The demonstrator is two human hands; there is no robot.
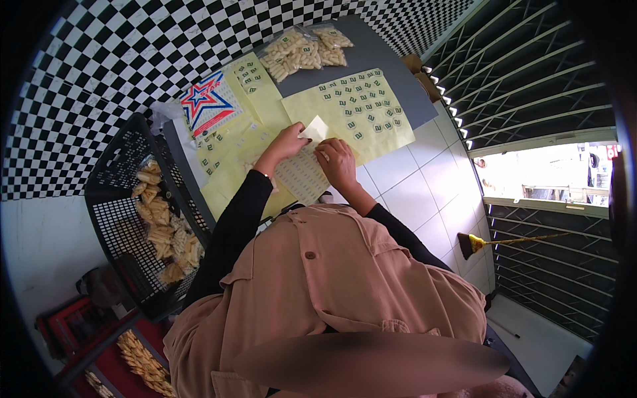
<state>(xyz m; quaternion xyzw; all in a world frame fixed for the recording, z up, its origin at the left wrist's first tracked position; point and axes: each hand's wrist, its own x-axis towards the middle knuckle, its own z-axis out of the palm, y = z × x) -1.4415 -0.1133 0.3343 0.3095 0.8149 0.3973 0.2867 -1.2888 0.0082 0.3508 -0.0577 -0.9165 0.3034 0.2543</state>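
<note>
My left hand (pixel 289 143) is closed, its thumb and fingers pinching a pale sheet (pixel 318 127) whose bright corner stands up between my hands. Close beside it my right hand (pixel 338 162) has its fingers curled and pressed together; whatever may be in them is too small to make out. Under both hands lies a sheet with rows of small printed marks (pixel 302 174). Just beyond, a yellow sheet (pixel 398 139) carries many small stickers with a dark green mark. More yellow sheets (pixel 269 99) with similar stickers spread to the left.
Clear bags of pale snack sticks (pixel 292 53) lie on the far end of the grey table (pixel 371 46). A star-printed sheet (pixel 211 103) is at the left. A black crate (pixel 109 212) with filled bags stands left of the table. A broom (pixel 472 245) lies by the folding gate (pixel 531 73).
</note>
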